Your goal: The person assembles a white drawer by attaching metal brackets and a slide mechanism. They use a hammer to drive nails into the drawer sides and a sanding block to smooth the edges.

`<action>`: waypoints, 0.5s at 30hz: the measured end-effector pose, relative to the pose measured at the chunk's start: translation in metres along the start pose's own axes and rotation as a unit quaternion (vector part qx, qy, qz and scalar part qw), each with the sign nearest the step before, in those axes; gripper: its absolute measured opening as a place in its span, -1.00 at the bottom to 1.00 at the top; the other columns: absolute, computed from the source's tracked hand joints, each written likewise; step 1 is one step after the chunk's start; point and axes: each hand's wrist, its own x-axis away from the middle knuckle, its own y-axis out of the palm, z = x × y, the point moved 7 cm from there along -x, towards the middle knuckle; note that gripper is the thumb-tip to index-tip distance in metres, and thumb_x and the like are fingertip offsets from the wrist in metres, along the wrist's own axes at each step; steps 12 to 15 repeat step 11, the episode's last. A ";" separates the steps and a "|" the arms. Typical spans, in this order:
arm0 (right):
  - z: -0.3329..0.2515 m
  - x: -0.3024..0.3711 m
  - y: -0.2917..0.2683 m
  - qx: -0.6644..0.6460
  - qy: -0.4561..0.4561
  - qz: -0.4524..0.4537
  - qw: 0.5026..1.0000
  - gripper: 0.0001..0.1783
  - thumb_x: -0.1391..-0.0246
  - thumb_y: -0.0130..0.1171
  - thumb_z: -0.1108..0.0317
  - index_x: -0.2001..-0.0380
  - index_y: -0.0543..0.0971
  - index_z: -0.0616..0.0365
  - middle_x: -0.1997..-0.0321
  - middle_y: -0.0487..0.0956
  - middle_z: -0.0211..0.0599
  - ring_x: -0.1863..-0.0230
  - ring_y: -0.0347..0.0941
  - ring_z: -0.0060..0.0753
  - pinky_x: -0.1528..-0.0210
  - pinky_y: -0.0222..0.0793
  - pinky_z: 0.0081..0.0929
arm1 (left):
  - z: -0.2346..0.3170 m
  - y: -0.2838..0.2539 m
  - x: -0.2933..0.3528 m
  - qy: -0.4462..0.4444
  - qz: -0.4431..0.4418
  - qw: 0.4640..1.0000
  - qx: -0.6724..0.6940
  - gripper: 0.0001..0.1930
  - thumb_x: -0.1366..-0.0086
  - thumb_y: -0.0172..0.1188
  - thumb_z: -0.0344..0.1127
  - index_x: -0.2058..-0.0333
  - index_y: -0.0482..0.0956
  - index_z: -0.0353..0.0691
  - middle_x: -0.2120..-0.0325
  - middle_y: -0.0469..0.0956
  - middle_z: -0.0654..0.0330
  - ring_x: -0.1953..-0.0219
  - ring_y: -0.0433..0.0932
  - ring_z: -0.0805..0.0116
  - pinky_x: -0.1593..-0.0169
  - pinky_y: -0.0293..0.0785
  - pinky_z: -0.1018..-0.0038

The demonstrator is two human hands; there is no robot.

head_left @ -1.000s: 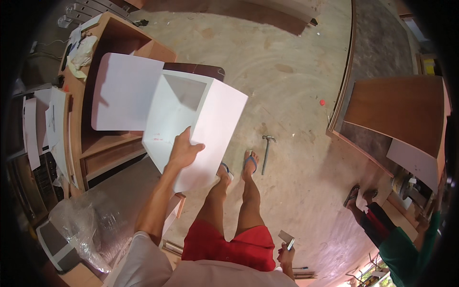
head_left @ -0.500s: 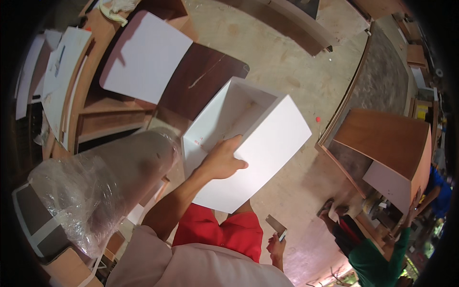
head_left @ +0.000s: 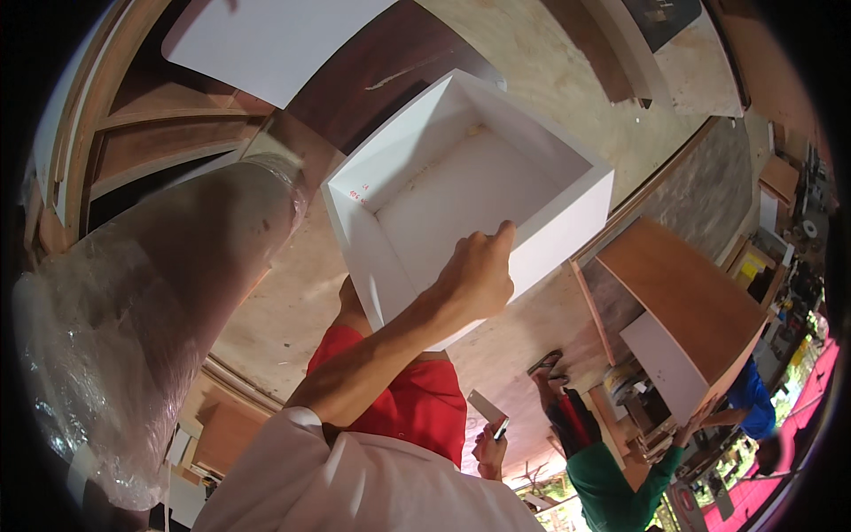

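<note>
A white open box (head_left: 474, 199), like a drawer, hangs tilted in front of me with its inside facing up toward me. My left hand (head_left: 479, 275) is closed over its near side wall, fingers hooked over the top edge. Small red marks and brownish smudges show on the inside. Low and to the right, apart from the box, my right hand (head_left: 489, 452) is closed round the handle of a putty knife (head_left: 486, 406) with a flat, wide blade pointing up and left. Part of that handle is hidden by the fingers.
Left of me lies a large roll (head_left: 160, 284) in clear plastic wrap. Beyond the box are a dark brown panel (head_left: 390, 71) and a white panel (head_left: 266, 40). To the right stands a brown wooden cabinet (head_left: 683, 297); near it a co-worker in green (head_left: 612, 474) bends over.
The box has turned so that more of its inside faces me, its far end swinging right. My left hand moved right with it. My right hand still holds the putty knife; the view has shifted.
</note>
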 end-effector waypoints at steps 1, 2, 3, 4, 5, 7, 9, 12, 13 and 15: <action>-0.015 0.001 0.003 -0.017 -0.009 0.009 1.000 -0.86 -0.41 0.21 0.33 0.26 0.51 0.11 0.53 0.47 -0.45 0.60 0.36 -0.59 0.62 0.24 -0.51 | -0.002 -0.006 -0.007 -0.007 -0.004 1.000 -0.002 -0.63 -0.21 0.34 -0.52 0.07 0.39 -0.48 0.41 0.61 -0.43 0.17 0.65 -0.52 0.08 0.59 -0.14; -0.030 0.000 0.005 -0.033 -0.018 0.018 0.999 -0.85 -0.41 0.21 0.32 0.28 0.50 0.10 0.54 0.45 -0.46 0.62 0.33 -0.59 0.66 0.20 -0.51 | -0.003 -0.011 -0.013 -0.015 -0.007 1.000 -0.003 -0.63 -0.22 0.34 -0.51 0.08 0.39 -0.48 0.41 0.61 -0.43 0.16 0.65 -0.52 0.06 0.59 -0.14; -0.047 -0.003 0.004 -0.036 -0.019 0.040 0.998 -0.82 -0.41 0.20 0.31 0.31 0.47 0.07 0.56 0.39 -0.49 0.67 0.27 -0.63 0.70 0.10 -0.55 | -0.002 -0.018 -0.019 -0.012 -0.006 1.000 -0.004 -0.63 -0.22 0.34 -0.50 0.08 0.39 -0.47 0.39 0.62 -0.42 0.16 0.64 -0.52 0.05 0.59 -0.14; -0.090 0.010 0.022 -0.051 -0.039 0.067 0.996 -0.78 -0.40 0.22 0.27 0.32 0.44 0.07 0.57 0.36 -0.49 0.68 0.23 -0.64 0.69 0.08 -0.56 | 0.001 -0.021 -0.021 -0.010 -0.013 1.000 -0.011 -0.63 -0.22 0.34 -0.49 0.08 0.39 -0.46 0.38 0.62 -0.41 0.15 0.64 -0.52 0.05 0.58 -0.14; -0.126 0.011 0.028 -0.042 -0.073 0.054 0.995 -0.75 -0.39 0.25 0.24 0.33 0.44 0.07 0.55 0.37 -0.47 0.68 0.20 -0.64 0.70 0.07 -0.55 | 0.003 -0.026 -0.023 -0.010 -0.017 1.000 -0.012 -0.63 -0.23 0.34 -0.48 0.08 0.39 -0.45 0.37 0.62 -0.40 0.15 0.63 -0.53 0.05 0.57 -0.14; -0.203 0.021 0.051 -0.026 -0.132 0.051 0.990 -0.70 -0.36 0.29 0.18 0.35 0.44 0.08 0.48 0.40 -0.44 0.66 0.18 -0.64 0.67 0.06 -0.53 | 0.002 -0.035 -0.026 -0.021 -0.044 0.999 -0.009 -0.61 -0.23 0.35 -0.46 0.05 0.39 -0.42 0.31 0.64 -0.37 0.11 0.62 -0.52 0.03 0.55 -0.14; -0.287 0.009 0.093 -0.006 -0.211 0.027 0.977 -0.68 -0.34 0.32 0.16 0.31 0.47 0.13 0.39 0.44 -0.40 0.59 0.24 -0.62 0.59 0.15 -0.53 | -0.001 -0.044 -0.027 -0.064 -0.062 0.996 -0.016 -0.58 -0.25 0.36 -0.42 -0.02 0.40 -0.34 0.18 0.65 -0.30 -0.01 0.58 -0.48 -0.02 0.49 -0.13; -0.333 -0.034 0.119 -0.023 -0.258 -0.015 0.966 -0.40 -0.28 0.38 0.08 -0.13 0.48 0.34 0.22 0.59 -0.26 0.24 0.48 -0.52 0.16 0.43 -0.51 | 0.002 -0.056 -0.027 -0.083 -0.056 0.995 -0.005 -0.57 -0.26 0.38 -0.36 -0.02 0.41 -0.31 0.12 0.64 -0.33 -0.18 0.52 -0.39 -0.17 0.42 -0.10; -0.333 -0.034 0.119 -0.023 -0.258 -0.015 0.966 -0.40 -0.28 0.38 0.08 -0.13 0.48 0.34 0.22 0.59 -0.26 0.24 0.48 -0.52 0.16 0.43 -0.51 | 0.002 -0.056 -0.027 -0.083 -0.056 0.995 -0.005 -0.57 -0.26 0.38 -0.36 -0.02 0.41 -0.31 0.12 0.64 -0.33 -0.18 0.52 -0.39 -0.17 0.42 -0.10; -0.333 -0.034 0.119 -0.023 -0.258 -0.015 0.966 -0.40 -0.28 0.38 0.08 -0.13 0.48 0.34 0.22 0.59 -0.26 0.24 0.48 -0.52 0.16 0.43 -0.51 | 0.002 -0.056 -0.027 -0.083 -0.056 0.995 -0.005 -0.57 -0.26 0.38 -0.36 -0.02 0.41 -0.31 0.12 0.64 -0.33 -0.18 0.52 -0.39 -0.17 0.42 -0.10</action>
